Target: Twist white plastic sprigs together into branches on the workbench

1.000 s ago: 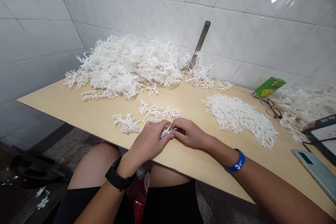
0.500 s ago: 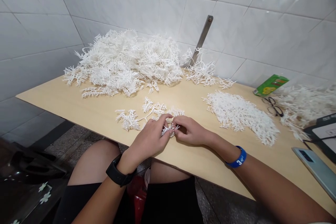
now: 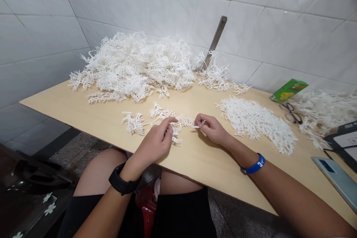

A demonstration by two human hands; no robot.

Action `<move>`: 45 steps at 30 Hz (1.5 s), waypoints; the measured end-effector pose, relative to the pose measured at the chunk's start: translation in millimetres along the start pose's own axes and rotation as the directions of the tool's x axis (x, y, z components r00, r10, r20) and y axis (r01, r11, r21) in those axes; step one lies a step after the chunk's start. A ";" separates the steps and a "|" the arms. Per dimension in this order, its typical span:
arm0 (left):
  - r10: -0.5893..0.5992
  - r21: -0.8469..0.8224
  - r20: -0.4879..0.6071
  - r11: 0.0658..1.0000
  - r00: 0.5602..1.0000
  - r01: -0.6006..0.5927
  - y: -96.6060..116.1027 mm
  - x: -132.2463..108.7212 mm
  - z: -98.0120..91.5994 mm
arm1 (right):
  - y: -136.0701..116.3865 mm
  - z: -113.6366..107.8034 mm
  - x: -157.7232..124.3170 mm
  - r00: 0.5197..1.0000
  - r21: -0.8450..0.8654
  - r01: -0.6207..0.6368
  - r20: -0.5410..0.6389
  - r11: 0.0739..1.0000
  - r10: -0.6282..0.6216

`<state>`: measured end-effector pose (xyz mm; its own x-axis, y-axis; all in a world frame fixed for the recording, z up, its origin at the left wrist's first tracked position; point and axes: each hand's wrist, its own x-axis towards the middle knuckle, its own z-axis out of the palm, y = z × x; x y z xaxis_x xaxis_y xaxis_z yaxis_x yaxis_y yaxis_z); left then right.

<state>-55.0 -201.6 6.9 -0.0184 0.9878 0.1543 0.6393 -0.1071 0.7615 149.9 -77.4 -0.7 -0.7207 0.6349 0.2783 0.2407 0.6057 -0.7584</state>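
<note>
My left hand [image 3: 158, 139] is closed, thumb and forefinger pinching a branched white plastic piece [image 3: 176, 130] just above the table's near edge. Apart from it, to the right, my right hand [image 3: 212, 128] is closed on small white plastic sprigs [image 3: 203, 122] that poke out between the fingers. Beyond and left of the left hand lies a branching white cluster [image 3: 134, 123], joined by a thin stem to more white twigs [image 3: 161, 111]. Right of my right hand spreads a flat pile of loose white sprigs [image 3: 256, 124].
A large tangled heap of white branched pieces [image 3: 134, 68] fills the back left of the wooden table [image 3: 69, 113]. A metal bar [image 3: 214, 42] stands against the tiled wall. At the right are a green box [image 3: 289, 91], eyeglasses [image 3: 291, 112], another white pile [image 3: 329, 108] and a phone [image 3: 336, 178].
My hands were together at the branched piece. The right hand has pulled away to the right with small sprigs in its fingers; the left has shifted slightly left.
</note>
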 end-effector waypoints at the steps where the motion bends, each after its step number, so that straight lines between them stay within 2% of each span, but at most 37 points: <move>1: 0.016 0.007 -0.004 1.000 1.000 -0.016 0.1 0.1 0.2 | 2.4 -0.5 1.4 0.996 -0.099 -0.029 -0.085 0.995 0.021; 3: 0.031 0.021 -0.019 0.999 0.999 -0.031 0.9 0.4 1.3 | 6.4 0.3 4.4 0.969 -0.267 -0.112 -0.241 0.957 0.046; 5: 0.030 0.029 -0.029 0.999 0.999 -0.029 1.9 0.7 2.5 | 9.7 1.9 6.6 0.943 -0.349 -0.188 -0.327 0.918 0.069; 12: 0.018 0.062 -0.057 0.998 0.998 -0.015 3.1 0.7 3.1 | 15.9 1.3 6.1 0.917 -0.256 -0.277 -0.357 0.926 0.175; 16: -0.067 0.029 -0.190 0.997 0.980 0.074 -0.7 1.1 3.0 | 16.4 0.2 5.6 0.902 -0.207 -0.315 -0.369 0.926 0.225; 19: -0.110 -0.034 -0.280 0.994 0.954 0.105 -2.8 1.7 2.5 | 15.1 0.7 5.7 0.910 -0.156 -0.302 -0.342 0.940 0.236; 24: -0.142 -0.076 -0.324 0.989 0.935 0.124 -2.1 2.3 1.7 | 12.9 2.5 5.4 0.910 -0.133 -0.292 -0.343 0.947 0.233; 30: -0.096 -0.001 -0.263 0.995 0.960 0.099 -3.6 2.5 2.4 | 14.4 1.2 6.4 0.910 -0.212 -0.257 -0.381 0.943 0.162; 35: -0.071 0.039 -0.203 0.996 0.977 0.080 -2.5 2.3 2.0 | 2.2 3.7 6.8 0.891 -0.280 -0.136 -0.454 0.950 -0.007; 37: -0.041 0.041 -0.162 0.998 0.986 0.048 -1.3 1.9 1.9 | -6.5 8.7 5.1 0.919 -0.308 -0.063 -0.389 0.949 -0.065; 40: 0.044 0.052 -0.066 0.998 0.997 -0.040 0.8 1.5 2.3 | -18.9 18.3 1.0 0.972 -0.385 0.114 -0.149 0.916 -0.184; 42: 0.083 0.070 -0.032 0.994 0.996 -0.080 2.1 1.2 2.8 | -25.0 23.5 -2.0 0.966 -0.428 0.226 -0.014 0.875 -0.257; 45: 0.098 0.094 -0.025 0.991 0.995 -0.095 3.4 0.8 3.4 | -30.2 27.3 -5.1 0.955 -0.435 0.291 0.077 0.852 -0.287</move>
<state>-50.2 -200.8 7.5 0.0252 0.9695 0.2436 0.7076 -0.1894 0.6807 128.5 -112.0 4.7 -0.8070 0.3961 0.4380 0.2785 0.9093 -0.3091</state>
